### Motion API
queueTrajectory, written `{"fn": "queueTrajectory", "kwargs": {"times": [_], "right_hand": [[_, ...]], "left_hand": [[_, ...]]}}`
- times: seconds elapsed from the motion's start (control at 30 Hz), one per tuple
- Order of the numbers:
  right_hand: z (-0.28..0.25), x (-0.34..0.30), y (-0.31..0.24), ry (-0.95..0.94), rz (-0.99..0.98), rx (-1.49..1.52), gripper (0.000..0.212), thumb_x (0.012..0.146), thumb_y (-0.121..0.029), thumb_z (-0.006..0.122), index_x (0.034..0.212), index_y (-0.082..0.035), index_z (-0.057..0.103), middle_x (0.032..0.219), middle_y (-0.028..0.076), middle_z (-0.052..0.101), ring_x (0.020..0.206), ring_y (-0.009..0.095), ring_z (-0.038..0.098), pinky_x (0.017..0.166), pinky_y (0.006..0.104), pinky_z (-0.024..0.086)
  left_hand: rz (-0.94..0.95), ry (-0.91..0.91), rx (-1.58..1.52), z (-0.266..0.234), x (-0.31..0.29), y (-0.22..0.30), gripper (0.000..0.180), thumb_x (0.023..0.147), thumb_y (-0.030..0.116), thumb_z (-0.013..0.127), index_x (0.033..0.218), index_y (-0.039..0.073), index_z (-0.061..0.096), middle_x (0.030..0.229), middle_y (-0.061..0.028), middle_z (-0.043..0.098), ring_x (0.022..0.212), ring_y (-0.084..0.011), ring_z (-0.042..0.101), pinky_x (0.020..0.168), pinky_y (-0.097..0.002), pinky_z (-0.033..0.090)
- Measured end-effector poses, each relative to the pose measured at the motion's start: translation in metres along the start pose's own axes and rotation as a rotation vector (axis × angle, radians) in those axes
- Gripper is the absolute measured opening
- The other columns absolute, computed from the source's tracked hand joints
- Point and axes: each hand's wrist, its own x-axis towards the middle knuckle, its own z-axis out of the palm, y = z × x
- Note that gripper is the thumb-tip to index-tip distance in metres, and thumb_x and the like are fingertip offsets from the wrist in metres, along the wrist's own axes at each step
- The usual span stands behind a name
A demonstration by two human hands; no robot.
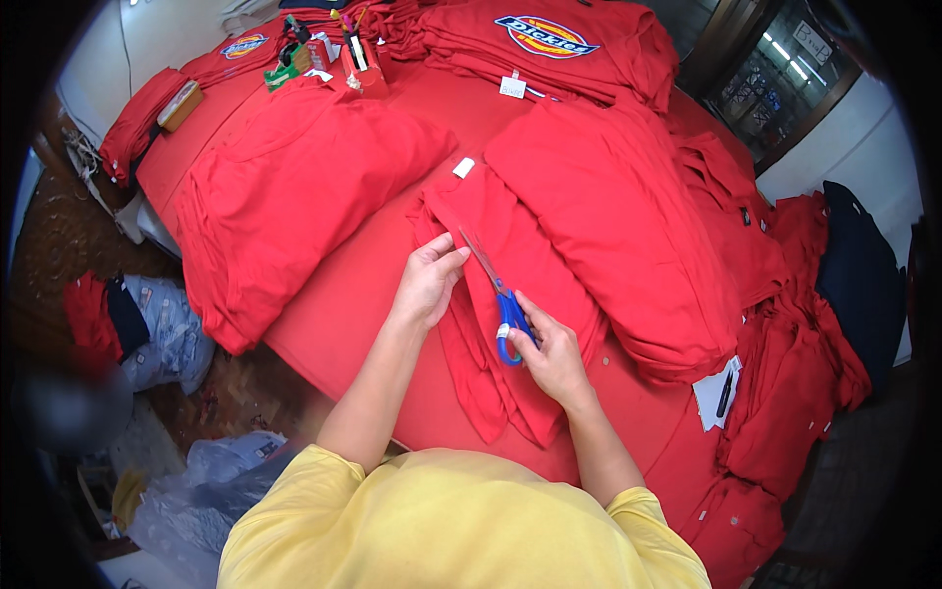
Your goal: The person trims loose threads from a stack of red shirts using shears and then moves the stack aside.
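Note:
Blue-handled scissors (pixel 510 319) are gripped in my right hand (pixel 554 355), with fingers through the handles and blades pointing up and left. My left hand (pixel 432 282) is closed in a pinch between thumb and forefinger, just left of the blade tips; whatever it pinches is too small to make out. Beneath both hands lies a red garment (pixel 530 265), spread lengthwise toward me. Just beyond the blades, a small white tag (pixel 464 168) shows at the garment's far end.
Red garment piles flank my hands, one at left (pixel 285 187) and one at right (pixel 618 226). Farther back stand a red pen holder (pixel 363 74) and a green tape dispenser (pixel 285 71). White paper with a black pen (pixel 724 395) lies at right. Plastic bags (pixel 211 491) sit lower left.

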Motion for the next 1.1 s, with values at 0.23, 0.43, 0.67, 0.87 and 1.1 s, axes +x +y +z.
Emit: {"fn": "queueTrajectory", "kwargs": {"times": [0.23, 0.43, 0.67, 0.87, 1.1], "right_hand": [[0.005, 0.009, 0.004, 0.046, -0.163, -0.032, 0.051, 0.087, -0.013, 0.062, 0.132, 0.003, 0.045, 0.091, 0.013, 0.061, 0.072, 0.015, 0.056, 0.067, 0.0282, 0.048], [-0.001, 0.007, -0.005, -0.047, 0.111, 0.164, 0.048, 0.089, -0.009, 0.057, 0.134, 0.001, 0.045, 0.084, 0.007, 0.061, 0.068, 0.008, 0.055, 0.06, 0.0245, 0.048], [-0.002, 0.009, -0.009, -0.045, 0.18, 0.229, 0.047, 0.089, -0.009, 0.057, 0.134, -0.001, 0.045, 0.082, 0.004, 0.061, 0.061, 0.006, 0.051, 0.052, 0.0222, 0.045], [-0.001, 0.024, -0.005, -0.061, 0.111, 0.208, 0.047, 0.089, -0.007, 0.056, 0.135, -0.002, 0.045, 0.084, 0.0, 0.058, 0.065, 0.004, 0.05, 0.051, 0.0197, 0.044], [0.001, 0.027, -0.002, -0.056, 0.12, 0.195, 0.048, 0.089, -0.01, 0.057, 0.134, -0.001, 0.045, 0.084, 0.005, 0.061, 0.067, 0.006, 0.054, 0.055, 0.0226, 0.048]], "left_hand": [[-0.009, -0.005, 0.102, -0.004, 0.003, 0.0, 0.037, 0.087, -0.003, 0.053, 0.124, -0.004, 0.051, 0.116, -0.0113, 0.06, 0.106, -0.0177, 0.058, 0.092, -0.0313, 0.046], [-0.025, 0.005, 0.119, -0.005, 0.002, -0.001, 0.037, 0.086, -0.003, 0.054, 0.124, -0.002, 0.052, 0.114, -0.0089, 0.061, 0.101, -0.0151, 0.059, 0.089, -0.0295, 0.047], [-0.037, -0.034, 0.13, -0.008, 0.005, 0.001, 0.045, 0.085, -0.005, 0.054, 0.13, 0.002, 0.047, 0.116, -0.0075, 0.059, 0.102, -0.0141, 0.058, 0.088, -0.0286, 0.047], [-0.088, -0.065, 0.131, -0.003, 0.003, 0.009, 0.047, 0.085, -0.004, 0.056, 0.13, 0.003, 0.045, 0.112, -0.0089, 0.06, 0.099, -0.0152, 0.06, 0.088, -0.0292, 0.048], [-0.003, 0.019, 0.009, -0.01, 0.023, 0.011, 0.032, 0.088, -0.001, 0.053, 0.12, 0.0, 0.055, 0.108, -0.0089, 0.063, 0.1, -0.0165, 0.06, 0.092, -0.0317, 0.047]]}}
